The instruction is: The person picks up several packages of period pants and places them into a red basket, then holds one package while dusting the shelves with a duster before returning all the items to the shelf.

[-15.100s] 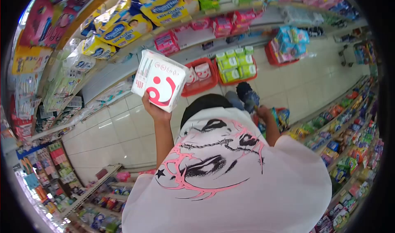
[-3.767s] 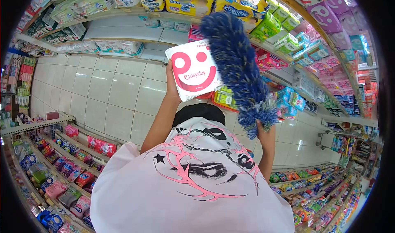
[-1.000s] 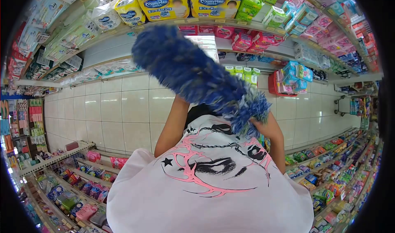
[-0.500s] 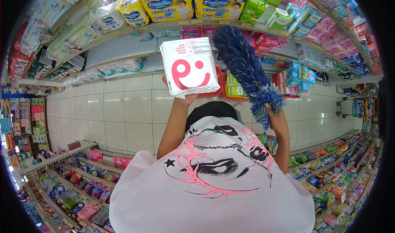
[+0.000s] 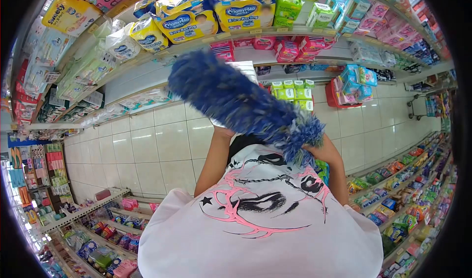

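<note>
In my right hand (image 5: 316, 149) is a fluffy blue duster (image 5: 236, 94), its grey-blue base end near my fingers. The duster lies slantwise across the front of a white pack of period pants (image 5: 247, 70), hiding most of it. Only the pack's top edge and a sliver at its lower left show. My left hand (image 5: 224, 131) holds that pack from below, its fingers mostly covered by the duster and pack.
Ahead, a shelf (image 5: 191, 41) carries yellow diaper packs (image 5: 244, 13) and green tissue packs (image 5: 287, 8). On the tiled floor stands a red basket (image 5: 333, 97) of blue and pink packs. Further right is a trolley (image 5: 417, 106). Stocked shelves line the near side.
The duster has swung left, from beside the pack to across its front. My right hand has moved slightly left and down with it. The view has shifted a little.
</note>
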The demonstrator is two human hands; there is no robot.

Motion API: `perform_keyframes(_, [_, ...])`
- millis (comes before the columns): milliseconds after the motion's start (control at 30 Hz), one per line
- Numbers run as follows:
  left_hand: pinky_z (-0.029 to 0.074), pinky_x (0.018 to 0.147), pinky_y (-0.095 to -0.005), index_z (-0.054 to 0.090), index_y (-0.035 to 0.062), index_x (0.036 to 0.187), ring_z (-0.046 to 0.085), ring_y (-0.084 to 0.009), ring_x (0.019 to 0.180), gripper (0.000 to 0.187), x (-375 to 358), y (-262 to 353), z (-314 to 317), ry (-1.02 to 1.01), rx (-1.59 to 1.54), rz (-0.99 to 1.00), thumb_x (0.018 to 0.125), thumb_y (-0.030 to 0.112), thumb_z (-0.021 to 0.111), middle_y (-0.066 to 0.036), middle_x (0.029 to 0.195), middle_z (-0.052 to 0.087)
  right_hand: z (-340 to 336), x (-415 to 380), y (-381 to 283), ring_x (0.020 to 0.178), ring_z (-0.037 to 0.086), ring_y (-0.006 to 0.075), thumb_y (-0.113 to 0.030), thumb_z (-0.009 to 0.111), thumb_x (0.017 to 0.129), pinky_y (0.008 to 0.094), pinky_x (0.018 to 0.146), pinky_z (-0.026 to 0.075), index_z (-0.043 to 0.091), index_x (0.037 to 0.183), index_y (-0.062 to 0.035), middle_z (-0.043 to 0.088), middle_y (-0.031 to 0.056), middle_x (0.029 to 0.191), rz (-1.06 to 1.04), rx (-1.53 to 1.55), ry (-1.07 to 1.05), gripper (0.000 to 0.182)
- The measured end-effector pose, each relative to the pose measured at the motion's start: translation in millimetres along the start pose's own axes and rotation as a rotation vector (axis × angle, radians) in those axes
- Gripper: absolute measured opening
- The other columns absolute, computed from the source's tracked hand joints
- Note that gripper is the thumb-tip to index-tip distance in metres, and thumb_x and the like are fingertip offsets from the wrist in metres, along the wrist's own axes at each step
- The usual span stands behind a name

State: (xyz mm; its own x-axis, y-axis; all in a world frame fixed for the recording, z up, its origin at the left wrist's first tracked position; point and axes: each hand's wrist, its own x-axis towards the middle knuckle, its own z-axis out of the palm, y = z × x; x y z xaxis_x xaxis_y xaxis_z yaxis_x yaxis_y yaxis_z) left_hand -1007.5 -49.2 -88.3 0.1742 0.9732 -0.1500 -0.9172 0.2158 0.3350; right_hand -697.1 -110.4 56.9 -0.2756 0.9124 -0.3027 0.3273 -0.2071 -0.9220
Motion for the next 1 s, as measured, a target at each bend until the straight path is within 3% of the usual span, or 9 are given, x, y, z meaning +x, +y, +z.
perform_keyframes(33, [0.034, 0.104, -0.0491, 0.045, 0.0103, 0.131, 0.046, -0.0315, 0.119, 0.073, -9, 15, 71, -0.091, -0.215, -0.037, 0.08, 0.063, 0.044, -0.011, 0.13, 0.049, -1, 0, 2, 0.098, 0.057, 0.0182, -0.016, 0.076, 0.074, 0.0325, 0.089, 0.043, 0.055, 0.112, 0.001, 0.062, 0.0109, 0.107, 0.082, 0.044, 0.032, 0.047])
perform_keyframes(67, [0.038, 0.1, -0.0508, 0.048, 0.0128, 0.128, 0.048, -0.031, 0.117, 0.077, -8, 15, 71, 0.055, -0.216, -0.02, 0.073, 0.067, 0.047, -0.009, 0.129, 0.051, -2, 0, 5, 0.094, 0.058, 0.0174, -0.017, 0.075, 0.075, 0.0318, 0.086, 0.044, 0.057, 0.109, 0.0011, 0.063, 0.0103, 0.104, 0.162, 0.09, 0.068, 0.043])
perform_keyframes(200, [0.035, 0.102, -0.052, 0.04, 0.0152, 0.135, 0.041, -0.0316, 0.125, 0.082, -16, 27, 85, 0.031, -0.132, 0.047, 0.075, 0.071, 0.044, -0.007, 0.139, 0.042, -14, 3, 14, 0.073, 0.058, 0.0128, -0.024, 0.069, 0.082, 0.0291, 0.068, 0.046, 0.063, 0.096, -0.0001, 0.065, 0.0057, 0.081, 0.145, -0.043, 0.334, 0.028])
perform_keyframes(267, [0.034, 0.103, -0.0531, 0.034, 0.0136, 0.139, 0.039, -0.0317, 0.127, 0.088, -24, 44, 118, 0.13, 0.173, 0.181, 0.076, 0.074, 0.044, -0.009, 0.142, 0.037, -22, 4, 13, 0.052, 0.05, 0.0075, -0.025, 0.068, 0.083, 0.0251, 0.048, 0.039, 0.064, 0.09, -0.0038, 0.059, 0.0017, 0.068, 0.273, 0.035, 0.488, 0.023])
perform_keyframes(300, [0.032, 0.104, -0.0537, 0.031, 0.0127, 0.141, 0.038, -0.0318, 0.128, 0.092, -31, 57, 143, -0.016, 0.147, 0.194, 0.075, 0.076, 0.042, -0.01, 0.144, 0.035, -23, 3, 0, 0.038, 0.037, 0.0044, -0.027, 0.067, 0.084, 0.0232, 0.036, 0.025, 0.062, 0.088, -0.0074, 0.05, -0.0031, 0.057, 0.353, 0.135, 0.519, 0.02])
perform_keyframes(433, [0.032, 0.104, -0.0537, 0.029, 0.0114, 0.141, 0.038, -0.0317, 0.128, 0.091, -47, 97, 174, -0.321, 0.112, 0.209, 0.077, 0.074, 0.041, -0.012, 0.144, 0.034, -31, 0, -1, 0.034, 0.032, 0.0049, -0.034, 0.063, 0.087, 0.0234, 0.033, 0.019, 0.053, 0.084, -0.0131, 0.038, -0.0074, 0.05, 0.349, 0.219, 0.591, 0.024])
perform_keyframes(600, [0.034, 0.102, -0.0528, 0.03, 0.0107, 0.14, 0.04, -0.0313, 0.126, 0.084, -39, 41, 122, -0.15, 0.08, 0.112, 0.079, 0.068, 0.042, -0.013, 0.142, 0.036, -26, 6, -6, 0.034, 0.034, 0.0056, -0.028, 0.065, 0.086, 0.0237, 0.033, 0.023, 0.055, 0.091, -0.0097, 0.043, -0.0052, 0.053, 0.402, 0.31, 0.557, 0.021])
perform_keyframes(900, [0.038, 0.098, -0.0512, 0.033, 0.0095, 0.137, 0.043, -0.0306, 0.122, 0.072, -61, 42, 77, -0.113, -0.171, 0.136, 0.084, 0.058, 0.043, -0.014, 0.138, 0.039, -12, -18, 2, 0.043, 0.038, 0.0037, -0.025, 0.07, 0.082, 0.0224, 0.034, 0.025, 0.055, 0.1, -0.0076, 0.05, -0.0019, 0.07, 0.344, 0.27, 0.539, 0.029])
perform_keyframes(1000, [0.04, 0.096, -0.0507, 0.034, 0.0091, 0.137, 0.044, -0.0303, 0.12, 0.068, -44, 31, 64, -0.146, -0.192, 0.132, 0.086, 0.054, 0.043, -0.014, 0.137, 0.04, -12, -26, 11, 0.058, 0.053, 0.0102, -0.024, 0.075, 0.075, 0.0256, 0.047, 0.041, 0.055, 0.105, -0.0054, 0.057, 0.0028, 0.082, 0.162, 0.286, 0.387, 0.04])
